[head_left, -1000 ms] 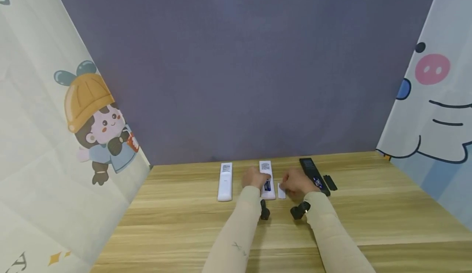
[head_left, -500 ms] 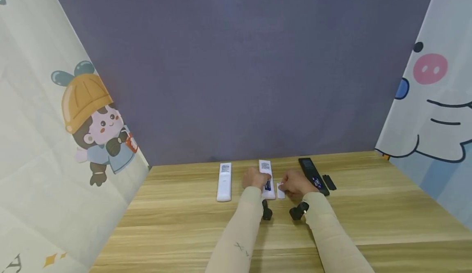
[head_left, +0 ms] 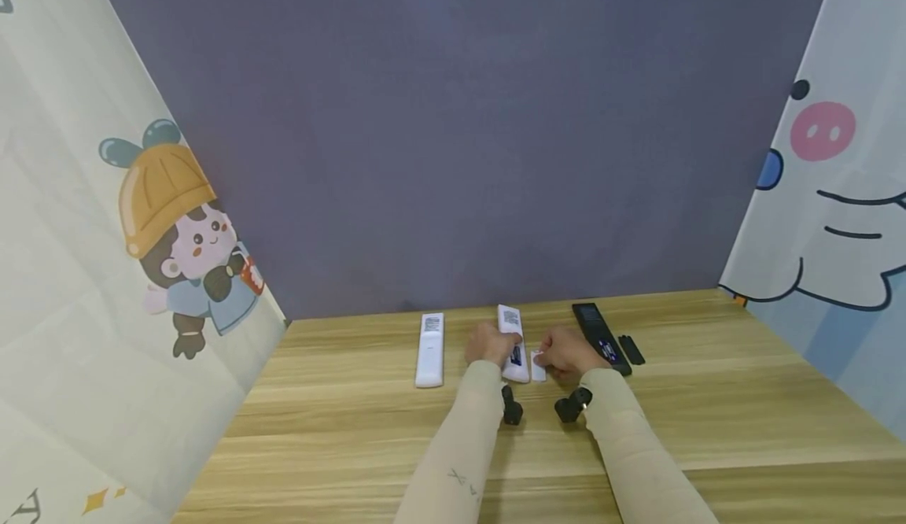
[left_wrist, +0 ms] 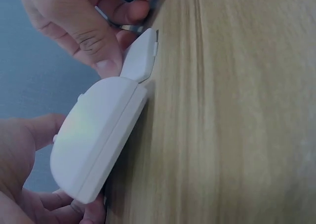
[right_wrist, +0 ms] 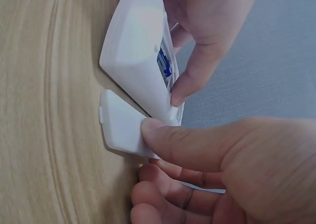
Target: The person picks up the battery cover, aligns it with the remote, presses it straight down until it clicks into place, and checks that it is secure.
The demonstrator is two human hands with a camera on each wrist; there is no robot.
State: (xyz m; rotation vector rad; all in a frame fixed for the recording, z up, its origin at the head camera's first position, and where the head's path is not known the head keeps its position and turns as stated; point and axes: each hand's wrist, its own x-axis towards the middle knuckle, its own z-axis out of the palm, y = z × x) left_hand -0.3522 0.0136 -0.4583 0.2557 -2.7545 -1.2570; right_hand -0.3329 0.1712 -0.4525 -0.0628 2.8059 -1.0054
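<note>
In the head view, my left hand (head_left: 488, 343) grips a white remote control (head_left: 510, 319) by its sides, thumb on its back. The remote lies back up, tilted on the table. Its battery compartment is uncovered, and a blue battery (right_wrist: 164, 61) shows inside in the right wrist view. Just to the right, my right hand (head_left: 566, 349) pinches a white battery cover (right_wrist: 123, 122), thumb on top and fingers underneath. The cover is close beside the remote's near end, separate from it. In the left wrist view the remote's rounded end (left_wrist: 94, 130) hides part of the left fingers.
Left of the hands lies a second white remote (head_left: 430, 351), back up. A black remote (head_left: 593, 323) with blue batteries showing lies to the right, its black cover (head_left: 631, 349) beside it. A grey panel (head_left: 453, 154) stands behind the wooden table (head_left: 340, 414).
The middle white remote has tilted slightly in my left hand. My right hand keeps its pinch on the white cover, almost in the same spot. The head view has shifted a little.
</note>
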